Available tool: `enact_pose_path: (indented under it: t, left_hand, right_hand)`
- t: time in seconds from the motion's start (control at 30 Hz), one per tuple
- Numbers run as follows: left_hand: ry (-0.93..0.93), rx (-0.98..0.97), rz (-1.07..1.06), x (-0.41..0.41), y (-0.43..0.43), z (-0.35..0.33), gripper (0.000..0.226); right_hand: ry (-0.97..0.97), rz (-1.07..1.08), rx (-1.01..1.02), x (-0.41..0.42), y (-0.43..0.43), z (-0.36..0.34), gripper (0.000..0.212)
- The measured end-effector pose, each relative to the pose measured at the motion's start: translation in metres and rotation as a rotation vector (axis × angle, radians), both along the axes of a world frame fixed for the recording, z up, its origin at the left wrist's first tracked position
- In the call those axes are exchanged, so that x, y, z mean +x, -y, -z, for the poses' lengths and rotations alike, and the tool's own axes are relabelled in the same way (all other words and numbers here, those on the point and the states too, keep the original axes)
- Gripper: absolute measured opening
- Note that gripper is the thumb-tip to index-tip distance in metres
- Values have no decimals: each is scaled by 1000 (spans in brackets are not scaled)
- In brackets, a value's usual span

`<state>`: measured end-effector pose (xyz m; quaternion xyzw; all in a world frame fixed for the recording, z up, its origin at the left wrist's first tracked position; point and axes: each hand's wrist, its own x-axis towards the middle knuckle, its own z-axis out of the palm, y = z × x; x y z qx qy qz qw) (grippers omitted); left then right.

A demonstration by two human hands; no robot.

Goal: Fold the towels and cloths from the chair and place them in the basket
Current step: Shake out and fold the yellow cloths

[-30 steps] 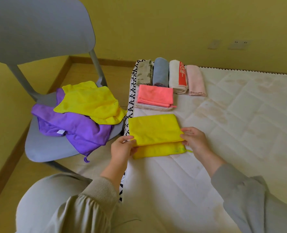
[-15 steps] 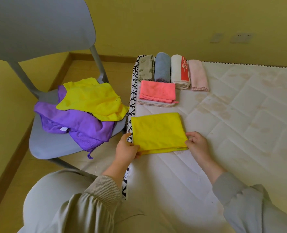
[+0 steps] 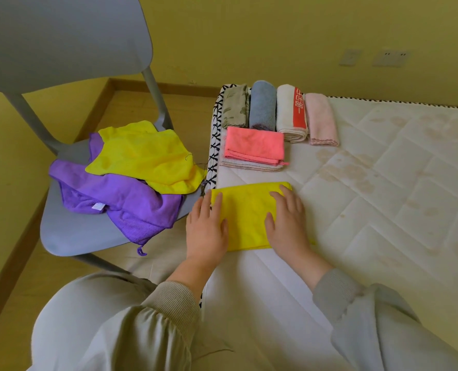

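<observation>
A folded yellow cloth (image 3: 246, 214) lies on the white mattress (image 3: 383, 199) near its left edge. My left hand (image 3: 206, 228) presses flat on the cloth's left side, and my right hand (image 3: 287, 223) presses flat on its right side, fingers straight. On the grey chair (image 3: 69, 234) to the left lie an unfolded yellow cloth (image 3: 147, 156) on top of a crumpled purple cloth (image 3: 120, 199). No basket is in view.
Beyond the yellow cloth, a folded pink cloth (image 3: 254, 144) sits on a pale folded one. Behind it stands a row of folded towels: patterned grey (image 3: 234, 105), blue (image 3: 262, 105), white with red stripe (image 3: 292, 113), pale pink (image 3: 321, 119). Yellow walls enclose the corner.
The near flap of the yellow cloth was folded over, and my hands moved from pinching its near corners to lying flat on top of it.
</observation>
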<state>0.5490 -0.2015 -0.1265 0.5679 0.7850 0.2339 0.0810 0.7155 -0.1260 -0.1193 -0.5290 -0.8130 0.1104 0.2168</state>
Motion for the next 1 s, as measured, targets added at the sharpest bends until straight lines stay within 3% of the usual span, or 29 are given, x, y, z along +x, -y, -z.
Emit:
enact_pose_path:
  t: [0.07,0.2,0.37,0.43,0.53,0.63,0.73,0.8,0.87,1.0]
  left_hand:
    - [-46,-176,101,2,-3,5,57]
    - [-103,-460,152,2,-1,20,61]
    - [-116,-469,170,0,1,23,62]
    - [-104,-462,160,1,1,23,62]
    - [-89,-447,155,2,-1,22,62]
    - [63,-287,126,-3,-8,18,55]
    - [458,-30,-94,-11,-23,9,35]
    - [705,45,-285,-23,-37,5,35]
    - [737,8,-325,-37,-50,5,43]
    - [675,-115,-135,-55,-64,8,42]
  right_hand:
    - [80,-104,-69,-22,-7,-1,52]
    - [458,-336,-157,-23,-25,23,74]
    - [501,119,-335,-4,-61,22,63]
    - [510,107,-276,-15,-58,16,64]
    - [475,-97,-123,-25,-38,24,69]
    - [450,-106,-130,-18,-33,40,69]
    - [408,-92,-104,-18,-34,44,64]
    - [390,-90,-100,-19,-35,46,64]
    - [381,-87,-99,-19,-34,47,65]
    - [376,-89,-96,-19,-35,48,65]
